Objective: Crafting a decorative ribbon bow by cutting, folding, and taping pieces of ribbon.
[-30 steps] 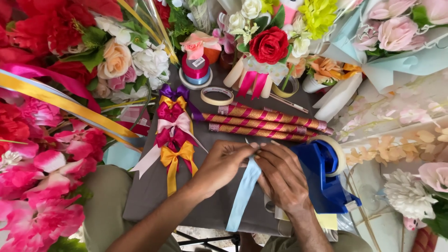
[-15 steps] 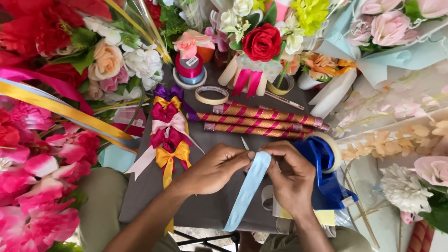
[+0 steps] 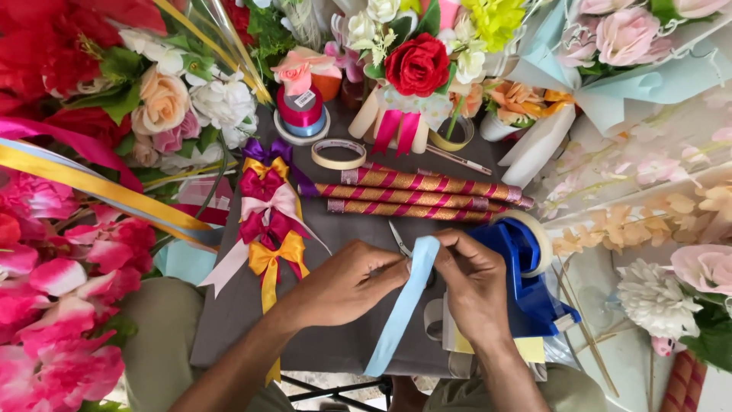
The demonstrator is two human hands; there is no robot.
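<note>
Three red-and-gold striped rolls (image 3: 427, 194) lie mid-table beside blue tape dispenser (image 3: 526, 278) | pale blue ribbon (image 3: 404, 305) runs down the grey table (image 3: 335, 343) | left hand (image 3: 347, 282) and right hand (image 3: 473, 278) bent inward, fingers pinching ribbon's top.

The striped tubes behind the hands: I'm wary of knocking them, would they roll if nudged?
Probably: the striped tubes look round and lie flat on the grey table. Being long and apparently paper-wrapped, they are likely light. The tape dispenser might stop them.
</note>
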